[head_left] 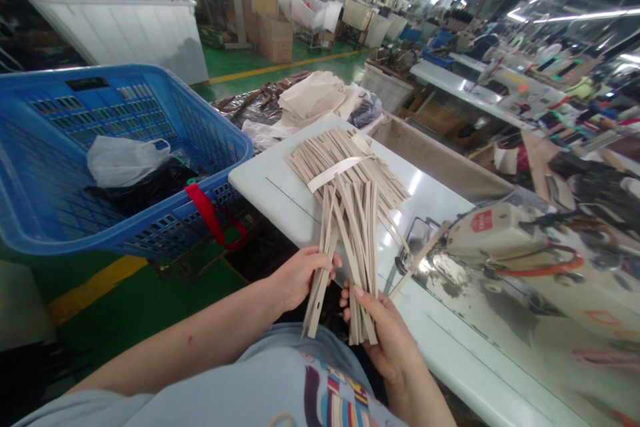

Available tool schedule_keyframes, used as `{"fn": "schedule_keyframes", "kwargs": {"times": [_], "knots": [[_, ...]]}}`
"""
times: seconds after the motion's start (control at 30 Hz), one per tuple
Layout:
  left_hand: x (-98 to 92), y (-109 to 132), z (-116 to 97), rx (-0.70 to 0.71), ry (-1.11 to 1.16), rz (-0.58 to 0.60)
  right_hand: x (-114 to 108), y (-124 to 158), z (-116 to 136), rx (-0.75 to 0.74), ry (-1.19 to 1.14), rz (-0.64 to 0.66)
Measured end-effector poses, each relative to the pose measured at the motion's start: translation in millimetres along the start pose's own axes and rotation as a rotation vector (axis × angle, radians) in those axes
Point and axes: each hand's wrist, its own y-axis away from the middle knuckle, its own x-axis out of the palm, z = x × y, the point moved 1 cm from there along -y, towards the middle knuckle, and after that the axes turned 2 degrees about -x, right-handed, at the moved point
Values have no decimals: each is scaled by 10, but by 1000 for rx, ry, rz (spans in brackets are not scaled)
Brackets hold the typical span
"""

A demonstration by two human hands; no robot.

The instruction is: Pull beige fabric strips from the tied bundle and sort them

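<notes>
My left hand is closed around a few narrow beige strips, whose lower ends hang past the table edge. To its right, my right hand grips a thicker bunch of similar strips, thumb on top. The upper ends of both bunches fan out over the white sewing table. Just beyond them lies a wide pile of beige strips, with a pale band across it. The sewing machine stands right of my hands, with a loose strip beside its needle area.
A blue plastic basket holding a white bag stands at left, a red strap on its rim. Beige fabric is heaped behind the white table. White bins, more machines and people are further back.
</notes>
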Motion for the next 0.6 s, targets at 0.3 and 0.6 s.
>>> {"fn": "schedule_keyframes", "kwargs": {"times": [0.3, 0.6], "knots": [[98, 43, 20, 27, -90, 113, 47, 16, -4, -7, -1, 55], [133, 17, 39, 74, -123, 78, 64, 7, -65, -81, 44, 31]]}}
